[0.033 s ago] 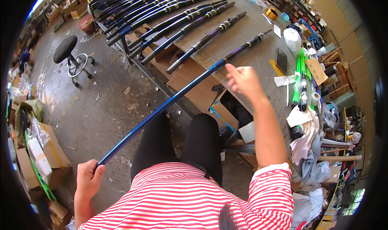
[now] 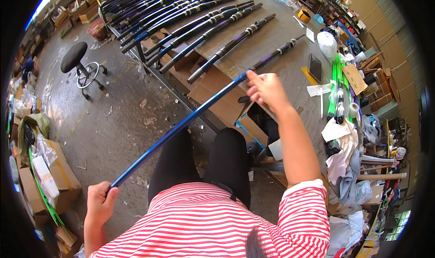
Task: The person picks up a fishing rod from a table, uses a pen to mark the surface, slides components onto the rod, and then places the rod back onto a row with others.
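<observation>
A long, glossy blue fishing rod (image 2: 176, 129) slants up to the right across my lap. Its dark grip end with a reel seat lies over the workbench. Round its lower end, on the left, my left hand (image 2: 99, 202) is closed. My right hand (image 2: 271, 94) is at the upper end of the blue section, thumb and fingertips touching the rod's near side. The fingers there are curled and slightly blurred; anything small between them is hidden. Beside this rod, another dark rod (image 2: 226, 47) lies on the bench with its butt past the edge.
Several more rods (image 2: 181, 13) lie in a row along the workbench (image 2: 290, 81). A black box (image 2: 315, 67), green rods (image 2: 334, 99) and cloths (image 2: 337, 138) fill its right side. A stool (image 2: 74, 58) stands on the floor at left; cardboard boxes (image 2: 61, 172) sit nearer. An open carton (image 2: 251, 131) is beneath the bench.
My right hand has moved slightly left, from just beside the rod to touching it. The left hand keeps its hold, and the rod has barely shifted.
</observation>
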Motion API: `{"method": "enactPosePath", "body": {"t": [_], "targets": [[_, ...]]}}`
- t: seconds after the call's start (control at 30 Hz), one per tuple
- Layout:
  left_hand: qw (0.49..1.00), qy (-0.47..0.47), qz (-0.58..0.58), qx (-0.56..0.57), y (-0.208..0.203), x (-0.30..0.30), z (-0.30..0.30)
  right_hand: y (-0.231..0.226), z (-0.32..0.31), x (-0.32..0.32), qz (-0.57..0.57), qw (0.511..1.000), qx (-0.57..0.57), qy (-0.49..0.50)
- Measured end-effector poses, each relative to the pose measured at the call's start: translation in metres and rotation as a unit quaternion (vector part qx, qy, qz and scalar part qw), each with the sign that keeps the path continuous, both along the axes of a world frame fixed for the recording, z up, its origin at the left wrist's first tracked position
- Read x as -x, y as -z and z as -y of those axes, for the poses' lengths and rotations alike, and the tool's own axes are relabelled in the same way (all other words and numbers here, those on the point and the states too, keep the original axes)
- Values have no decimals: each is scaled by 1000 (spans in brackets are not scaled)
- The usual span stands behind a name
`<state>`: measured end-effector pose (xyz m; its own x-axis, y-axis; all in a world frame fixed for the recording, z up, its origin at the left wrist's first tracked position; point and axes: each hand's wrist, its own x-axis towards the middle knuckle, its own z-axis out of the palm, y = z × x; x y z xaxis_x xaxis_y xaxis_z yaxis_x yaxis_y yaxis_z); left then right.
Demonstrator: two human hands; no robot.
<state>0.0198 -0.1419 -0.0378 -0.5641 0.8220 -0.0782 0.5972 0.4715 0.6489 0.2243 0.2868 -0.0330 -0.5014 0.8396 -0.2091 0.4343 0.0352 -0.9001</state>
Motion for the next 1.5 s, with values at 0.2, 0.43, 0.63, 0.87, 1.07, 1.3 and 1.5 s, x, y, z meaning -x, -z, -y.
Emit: {"method": "enactPosePath", "body": {"t": [0.2,0.43,0.63,0.87,1.07,1.3,1.5], "targets": [[999,-9,-37,-26,5,-4,48,11,-2,23,-307,943,107,77],[978,15,-186,-92,33,-21,64,-21,23,37,-516,813,198,182],[977,37,-187,-94,42,-19,72,-35,22,0,-504,828,207,133],[940,80,-299,-146,64,-20,63,-42,-1,-40,-614,733,238,171],[918,95,-353,-154,68,-25,64,-79,-14,-84,-580,735,252,245],[980,164,-99,-50,102,-29,67,-86,-6,-91,-670,694,259,-49],[840,214,497,24,80,-24,-27,-84,116,-6,-695,599,308,-253]]}}
